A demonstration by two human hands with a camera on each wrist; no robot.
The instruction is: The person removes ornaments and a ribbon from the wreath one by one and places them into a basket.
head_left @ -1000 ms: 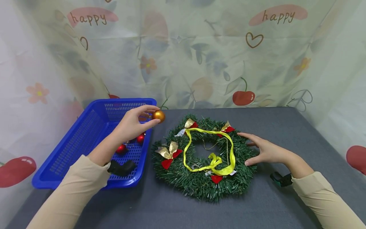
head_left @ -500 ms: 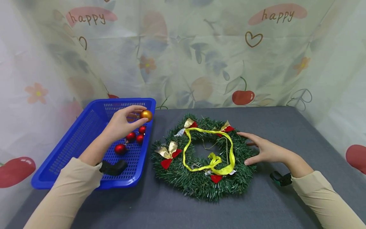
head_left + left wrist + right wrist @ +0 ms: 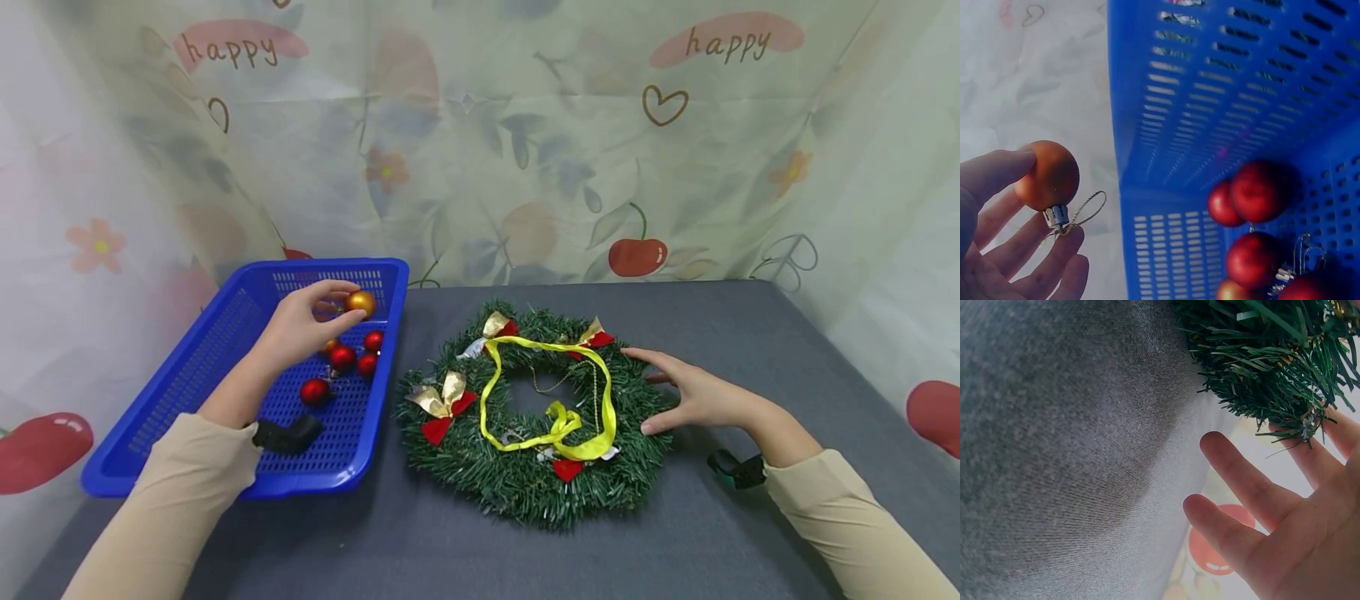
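Between thumb and fingers, my left hand [image 3: 303, 327] pinches a gold Christmas bauble [image 3: 361, 304] above the blue plastic basket [image 3: 180, 358]. In the left wrist view the bauble [image 3: 1050, 176] shows a silver cap and a string loop. Several red baubles [image 3: 315, 391] lie in the basket, and another gold one [image 3: 330, 345] is partly hidden behind my hand. A green wreath [image 3: 465, 467] with red and gold bows lies on the table. My right hand [image 3: 701, 396] touches the wreath's right edge, its fingers spread and relaxed; in the right wrist view the greenery [image 3: 1272, 369] brushes the fingers.
A yellow ribbon [image 3: 491, 400] lies in a loop on the wreath, with a thin bead chain [image 3: 551, 388] near its centre hole. Grey cloth covers the table [image 3: 750, 350]. Behind it hangs a printed curtain [image 3: 465, 150]. The basket's right rim stands close to the wreath.
My left hand has moved left with the gold bauble, from beside the basket's right rim to over its inside. More red baubles have come into sight. The right hand and wreath have stayed put.
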